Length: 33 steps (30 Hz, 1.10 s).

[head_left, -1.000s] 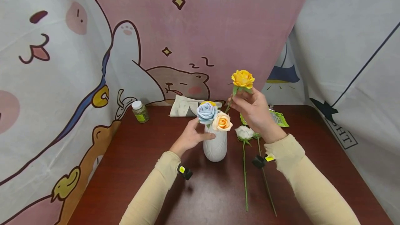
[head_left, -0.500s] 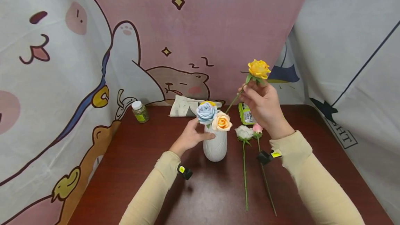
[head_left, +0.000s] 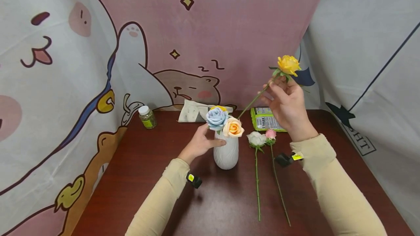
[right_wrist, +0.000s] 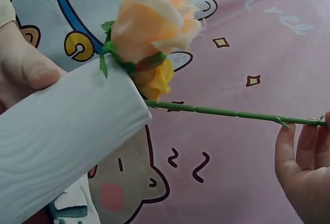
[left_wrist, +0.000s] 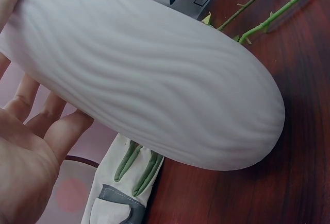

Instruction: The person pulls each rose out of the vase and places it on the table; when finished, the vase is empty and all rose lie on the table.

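Observation:
My left hand [head_left: 199, 144] grips the ribbed white vase [head_left: 226, 156] near its top, thumb across the front. Out of the vase's mouth show a blue rose [head_left: 217, 118], a peach rose [head_left: 233, 127] and a partly hidden yellow rose [right_wrist: 157, 82]. With its fingertips my right hand [head_left: 289, 105] pinches the stem of another yellow rose [head_left: 288, 65], just under the bloom. That rose leans up and right, and the low end of its green stem [right_wrist: 221, 112] runs into the vase's mouth. The left wrist view shows the vase wall [left_wrist: 154, 80] with curled fingers behind.
On the table right of the vase lie a white rose [head_left: 256, 139] and a pink rose [head_left: 270, 134], stems toward me. Behind them is a green packet [head_left: 269, 122]. A white-lidded jar [head_left: 147, 117] stands back left; a folded white cloth item [head_left: 191, 111] lies behind the vase.
My right hand has moved up and to the right with the yellow rose, tilting it and showing more stem. The packet and pink rose came into view. The left hand and vase stayed put.

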Tool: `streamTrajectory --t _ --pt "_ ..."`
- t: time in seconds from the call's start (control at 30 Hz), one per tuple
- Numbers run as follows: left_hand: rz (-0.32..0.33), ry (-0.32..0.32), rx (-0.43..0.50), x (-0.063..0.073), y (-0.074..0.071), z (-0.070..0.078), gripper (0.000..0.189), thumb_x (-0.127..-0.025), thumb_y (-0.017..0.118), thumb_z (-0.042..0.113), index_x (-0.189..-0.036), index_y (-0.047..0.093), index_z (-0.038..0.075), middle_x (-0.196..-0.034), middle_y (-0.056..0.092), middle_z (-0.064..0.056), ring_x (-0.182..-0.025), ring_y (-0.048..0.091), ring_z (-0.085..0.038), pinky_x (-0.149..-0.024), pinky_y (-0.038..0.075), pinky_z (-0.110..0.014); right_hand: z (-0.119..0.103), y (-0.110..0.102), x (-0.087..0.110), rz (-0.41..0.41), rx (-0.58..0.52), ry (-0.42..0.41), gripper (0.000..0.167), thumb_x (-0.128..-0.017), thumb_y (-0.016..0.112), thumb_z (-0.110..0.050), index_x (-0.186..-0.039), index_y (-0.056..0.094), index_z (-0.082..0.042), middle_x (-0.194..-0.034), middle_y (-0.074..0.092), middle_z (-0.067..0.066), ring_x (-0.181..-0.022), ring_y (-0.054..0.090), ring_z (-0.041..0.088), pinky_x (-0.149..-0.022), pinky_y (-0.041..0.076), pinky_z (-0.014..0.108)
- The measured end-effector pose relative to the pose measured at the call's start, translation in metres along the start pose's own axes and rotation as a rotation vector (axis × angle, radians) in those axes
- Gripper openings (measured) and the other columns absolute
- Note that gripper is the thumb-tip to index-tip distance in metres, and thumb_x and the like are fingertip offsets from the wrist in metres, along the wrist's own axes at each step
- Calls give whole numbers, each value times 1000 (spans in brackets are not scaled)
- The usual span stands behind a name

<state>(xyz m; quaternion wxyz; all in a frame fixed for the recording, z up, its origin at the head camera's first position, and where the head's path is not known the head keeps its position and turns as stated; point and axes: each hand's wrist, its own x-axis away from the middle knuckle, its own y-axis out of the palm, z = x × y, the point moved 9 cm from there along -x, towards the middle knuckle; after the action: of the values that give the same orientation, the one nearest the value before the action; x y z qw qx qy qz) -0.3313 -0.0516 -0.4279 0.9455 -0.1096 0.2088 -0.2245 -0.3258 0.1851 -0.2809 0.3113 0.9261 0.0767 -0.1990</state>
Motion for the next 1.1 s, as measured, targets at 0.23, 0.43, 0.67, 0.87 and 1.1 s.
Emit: streamTrajectory --t 0.23,0.43,0.67,0.87,1.1 --pt "0 1 -3 0 0 0 74 -83 87 6 -150 57 13 -148 62 -4 -143 49 -21 -124 30 -52 -4 -5 -1 -10 -81 -8 21 -103 60 4 -123 59 -4 -101 64 7 -95 66 23 -76 61 37" --pt "4 0 -14 1 0 0 75 -83 87 5 -151 56 13 -147 62 -3 -142 50 -20 -124 30 -49 -3 -7 -1 -19 -124 0 21 -103 59 6 -122 60 -3 -100 64 9 -95 67 25 -74 62 38" --pt "4 4 -23 0 -1 0 72 -83 87 5 -149 58 11 -146 63 -6 -141 51 -23 -123 33 -52 -11 -6 -3 -19 -127 -21 17 -104 56 5 -119 60 -3 -97 64 8 -93 67 25 -72 63 40" --pt "-3 -12 -30 0 0 -2 70 -84 87 8 -148 58 12 -146 63 -5 -139 52 -22 -121 35 -52 -21 -12 -3 47 -110 -48 15 -103 60 3 -117 59 -3 -96 64 8 -91 66 24 -67 62 38" --pt "-3 -3 -25 1 0 0 71 -84 87 7 -149 58 12 -146 63 -5 -140 52 -22 -121 35 -52 -32 -17 -4 62 -148 -70 14 -104 59 2 -117 57 -2 -99 65 12 -88 66 28 -69 62 41"
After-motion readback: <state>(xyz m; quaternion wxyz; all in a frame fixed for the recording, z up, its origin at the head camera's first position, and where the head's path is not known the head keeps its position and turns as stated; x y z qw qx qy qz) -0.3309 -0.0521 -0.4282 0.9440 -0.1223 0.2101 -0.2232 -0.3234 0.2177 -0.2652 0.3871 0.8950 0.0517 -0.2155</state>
